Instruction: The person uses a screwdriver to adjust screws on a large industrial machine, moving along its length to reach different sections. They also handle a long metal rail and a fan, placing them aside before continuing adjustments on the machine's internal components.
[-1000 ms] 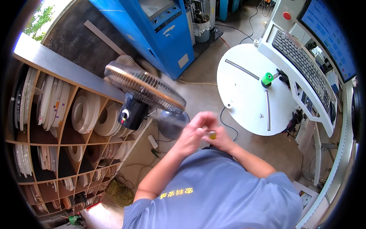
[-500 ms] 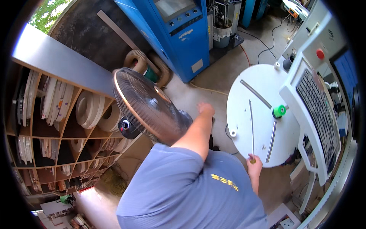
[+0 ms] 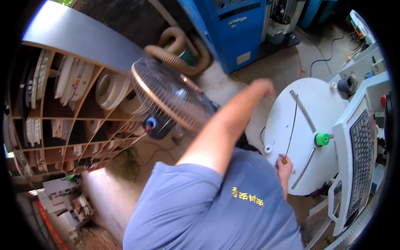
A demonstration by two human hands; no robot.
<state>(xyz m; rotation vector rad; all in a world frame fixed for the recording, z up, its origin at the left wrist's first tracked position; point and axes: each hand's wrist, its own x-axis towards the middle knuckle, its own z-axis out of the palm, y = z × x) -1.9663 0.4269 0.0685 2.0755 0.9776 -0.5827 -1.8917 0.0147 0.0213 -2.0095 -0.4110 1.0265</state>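
Note:
My left forearm crosses the middle of the view, and my left hand (image 3: 264, 87) is smeared by motion near the left rim of a large white round disc (image 3: 277, 121). Its fingers cannot be made out. At the disc's lower left, my right hand (image 3: 285, 166) is closed on the lower end of a thin dark rod (image 3: 292, 127), where a small brass-coloured piece (image 3: 284, 161) shows at the fingers. This rod runs up across the face of the disc. A green round knob (image 3: 322, 139) sits near the disc's middle, between two grey metal bars (image 3: 303, 111).
A black fan with a copper-coloured rim (image 3: 175, 93) stands left of my arm. Behind it are a ribbed beige hose (image 3: 166, 54) and a blue machine cabinet (image 3: 233, 41). Shelves of white rolls (image 3: 110, 89) line the left. At the right is a keyboard (image 3: 361, 154) on a white tray.
The view has turned, shifting the surroundings. My left hand has swung up and right, closer to the disc. My right hand stays at the rod's lower end.

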